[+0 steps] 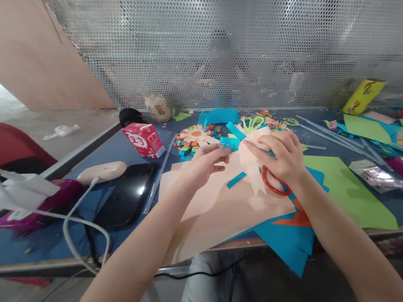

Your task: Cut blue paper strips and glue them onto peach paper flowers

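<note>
Peach sheet (210, 227): near, beneath my hands.
Right hand (284, 153): pinching the flower (245, 156), sheet's far side.
Left hand (210, 159): half curled, just left; I can't tell if gripping.
Flower: squeezing hard could crease petals.
Scissors (278, 191): red loop by my right palm might snag them.

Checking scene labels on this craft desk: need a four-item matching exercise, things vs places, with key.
Things
1. Phone
2. Red scissors handle
3. Yellow packet
4. Large green sheet

Places
A. By the metal mesh panel
B. Flat, just right of the large peach sheet
C. Flat, left of the large peach sheet
D. Close to the right hand

Pairs: 1-C, 2-D, 3-A, 4-B
</note>
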A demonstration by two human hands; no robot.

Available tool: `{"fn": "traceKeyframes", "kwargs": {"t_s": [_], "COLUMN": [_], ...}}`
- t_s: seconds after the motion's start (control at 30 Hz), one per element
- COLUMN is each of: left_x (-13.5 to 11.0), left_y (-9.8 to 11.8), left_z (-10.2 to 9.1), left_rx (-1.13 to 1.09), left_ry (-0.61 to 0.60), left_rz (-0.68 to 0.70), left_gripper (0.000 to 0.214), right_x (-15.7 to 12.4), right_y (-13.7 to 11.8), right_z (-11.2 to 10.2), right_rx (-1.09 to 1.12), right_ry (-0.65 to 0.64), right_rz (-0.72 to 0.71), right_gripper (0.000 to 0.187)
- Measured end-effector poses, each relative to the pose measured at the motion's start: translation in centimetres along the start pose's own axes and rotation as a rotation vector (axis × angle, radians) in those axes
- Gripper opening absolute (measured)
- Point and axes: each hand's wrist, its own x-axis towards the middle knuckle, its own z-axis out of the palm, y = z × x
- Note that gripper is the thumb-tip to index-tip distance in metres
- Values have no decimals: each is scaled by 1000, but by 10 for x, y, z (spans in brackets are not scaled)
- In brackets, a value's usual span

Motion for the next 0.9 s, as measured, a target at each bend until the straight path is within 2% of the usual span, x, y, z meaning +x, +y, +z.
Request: {"fn": "traceKeyframes", "kwargs": {"t_s": [0.53,0.7,0.9], "left_x": [-2,-2,-4], "left_y": [2,3,5], "left_z": [2,3,5], "left_rx": [-23,-35,-58], "left_ry": [12,12,10], "left_rz": [-18,-26,-50], "left_gripper": [24,25,24], "right_x": [-7,-12,-11], "right_y": [-1,-1,-1], "right_z": [0,2,2], "right_rx": [6,56,78], "right_ry": [-57,-110,-64], "right_rz": [-16,26,-2], "right_gripper": [20,31,31]}}
